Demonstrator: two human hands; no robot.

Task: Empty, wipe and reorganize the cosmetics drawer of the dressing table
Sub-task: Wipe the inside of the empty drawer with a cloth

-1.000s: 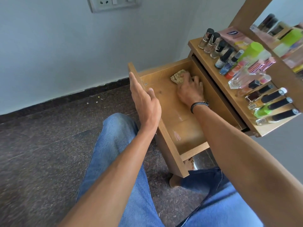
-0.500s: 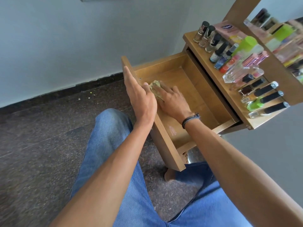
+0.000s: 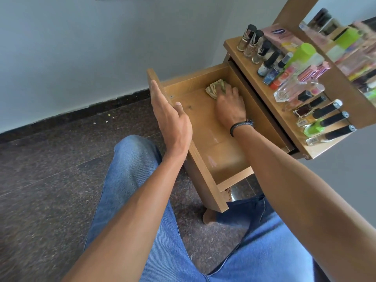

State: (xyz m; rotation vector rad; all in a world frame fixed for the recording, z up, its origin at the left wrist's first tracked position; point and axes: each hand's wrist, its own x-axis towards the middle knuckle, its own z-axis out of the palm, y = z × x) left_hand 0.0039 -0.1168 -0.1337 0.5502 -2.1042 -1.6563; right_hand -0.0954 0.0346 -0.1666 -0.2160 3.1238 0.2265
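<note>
Left hand (image 3: 173, 119): flat, fingers straight, we rest it against the front of the drawer (image 3: 203, 123).
Drawer: stands open.
Cloth (image 3: 214, 88): on the drawer floor, far end.
Right hand (image 3: 230, 106): we press its flat fingers onto the cloth.
Surface (image 3: 231, 44): carries rows of bottles (image 3: 268, 65).

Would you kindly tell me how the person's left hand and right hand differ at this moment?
The left hand rests along the front panel of the drawer with straight fingers; the right hand is inside the drawer, pressing a cloth onto its floor. The right wrist wears a dark band; the left is bare. Both touch the drawer.
</note>
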